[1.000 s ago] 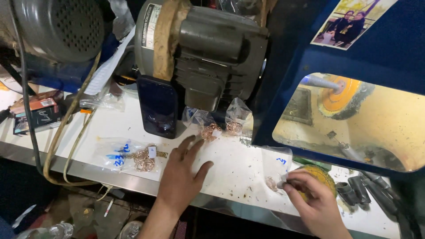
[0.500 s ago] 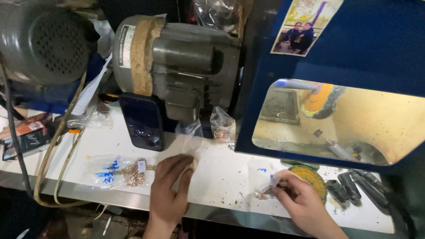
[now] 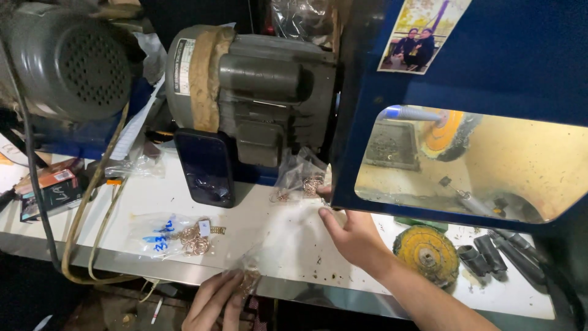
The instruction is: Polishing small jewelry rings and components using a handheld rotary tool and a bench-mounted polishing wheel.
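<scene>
The left hand [image 3: 214, 300] is pinching a small clear bag of coppery rings [image 3: 248, 279] at the white bench's [image 3: 153, 196] front edge, having dropped from mid-bench. The right hand [image 3: 352, 236] is reaching, fingers open and holding nothing, for crinkled bags of rings [image 3: 300, 181] at the back edge beside the grey ribbed motor [image 3: 257, 92], having left the yellow buffing wheel [image 3: 427, 254].
</scene>
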